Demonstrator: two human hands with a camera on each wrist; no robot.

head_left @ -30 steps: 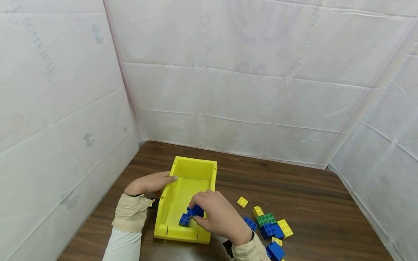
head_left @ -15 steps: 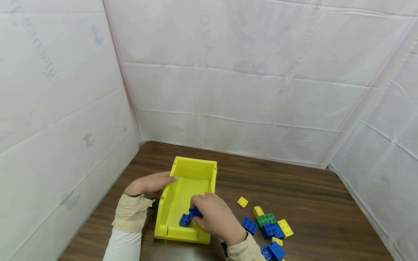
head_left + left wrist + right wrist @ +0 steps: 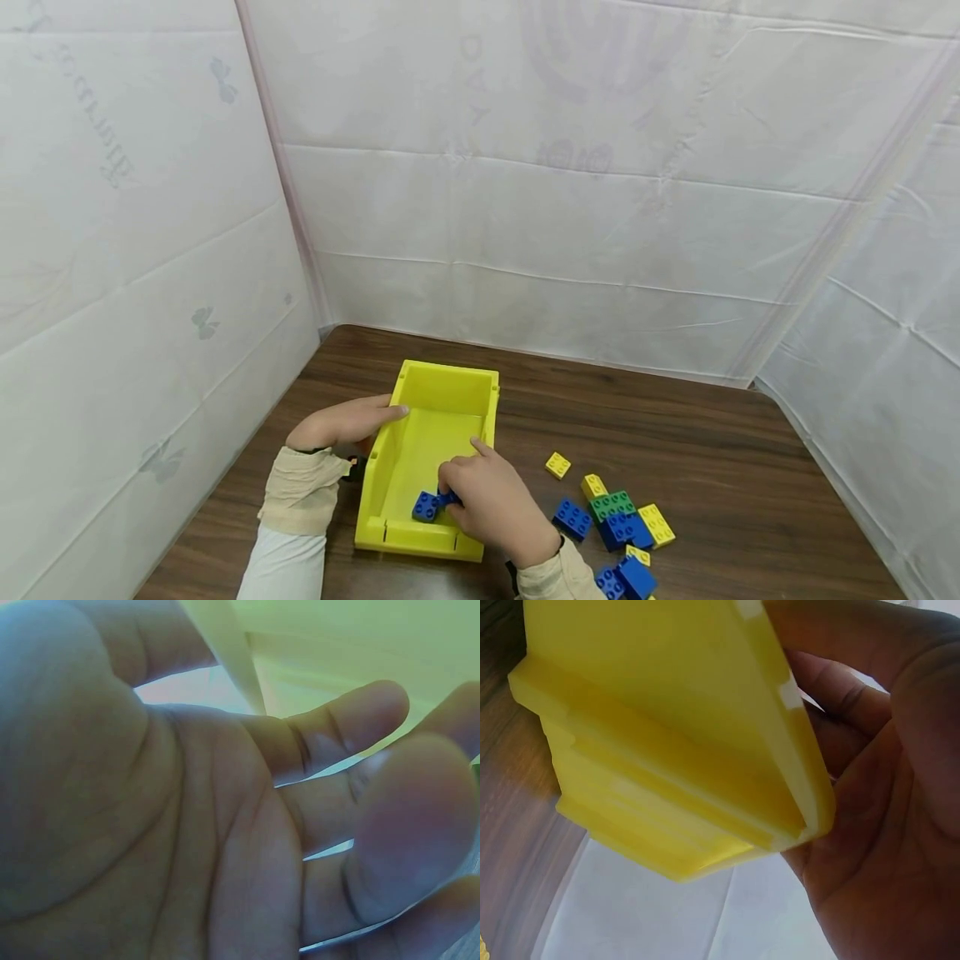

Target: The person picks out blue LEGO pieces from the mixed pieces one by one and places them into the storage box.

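A yellow plastic bin [image 3: 450, 373] stands on the brown table. My left hand [image 3: 375, 417] rests flat against the bin's left wall, fingers straight; in the left wrist view only its palm [image 3: 187, 847] and the yellow wall [image 3: 337, 637] show. My right hand [image 3: 459, 471] reaches over the bin's right wall to the near end of its floor, index finger lifted straight. Its thumb side touches a blue brick [image 3: 450, 498] that lies beside another blue brick [image 3: 425, 506]. In the right wrist view, the bin's wall [image 3: 652, 750] crosses in front of the relaxed right hand [image 3: 877, 825].
Loose bricks lie on the table right of the bin: a small yellow one [image 3: 557, 464], a blue one [image 3: 573, 518], a green one [image 3: 611, 503], a long yellow one [image 3: 655, 525] and more blue [image 3: 633, 575] at the bottom edge. White sheeting walls in the table.
My right hand has lowered the blue brick onto the bin floor beside the other blue brick, and its index finger has straightened. The left hand has stayed on the bin wall.
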